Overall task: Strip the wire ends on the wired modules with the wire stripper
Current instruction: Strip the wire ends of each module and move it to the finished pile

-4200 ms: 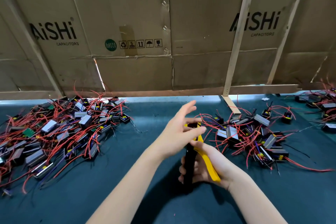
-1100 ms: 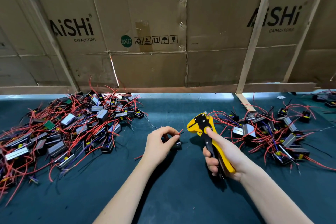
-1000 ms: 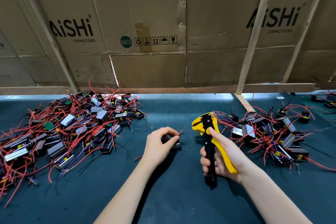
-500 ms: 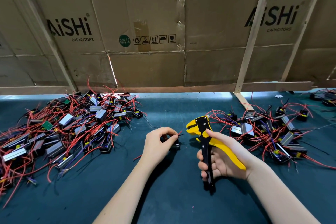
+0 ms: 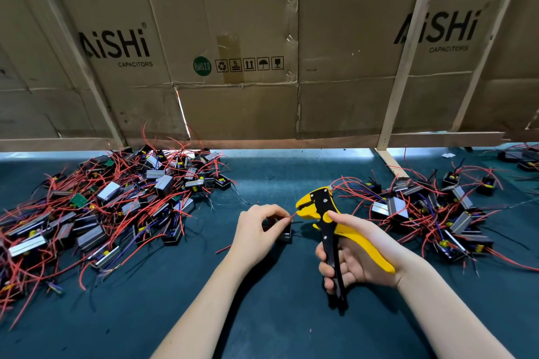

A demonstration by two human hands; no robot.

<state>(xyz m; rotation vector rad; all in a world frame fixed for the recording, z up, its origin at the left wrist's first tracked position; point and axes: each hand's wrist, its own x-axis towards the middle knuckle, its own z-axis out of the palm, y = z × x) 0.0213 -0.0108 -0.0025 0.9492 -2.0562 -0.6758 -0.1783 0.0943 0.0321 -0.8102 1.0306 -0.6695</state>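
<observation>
**Wire tip at the stripper mouth — not in yet**

Right now the left hand point(image 5: 258, 232) pinches a red wire point(image 5: 292, 215) between thumb and forefinger, w/ a small black module point(image 5: 284, 231) tucked under the fingers on the green mat point(image 5: 271, 315). Wire tip points at the yellow head of the wire stripper point(image 5: 320, 207), just beside its mouth; whether it's touching, can't tell. The right hand point(image 5: 354, 253) is wrapped round the stripper's black and yellow handles, thumb up on the head — handles look apart, so prob. not squeezed yet.

Risks, as I judge them: tip is short and floppy, so it could slide past the mouth or sit too shallow — bare end comes out too short, or nothing strips. Squeeze w/ the wire crooked and strands may get nicked. A loose pinch lets the module get tugged along.

Around the stripper: big pile of modules point(image 5: 110, 213) w/ red leads well to its left, a smaller pile point(image 5: 423, 213) close on its right, cardboard wall point(image 5: 262, 67) behind. Mat between hand and tool is bare — nothing blocks the feed; one stray red lead point(image 5: 223, 249) lies by the left wrist.
</observation>
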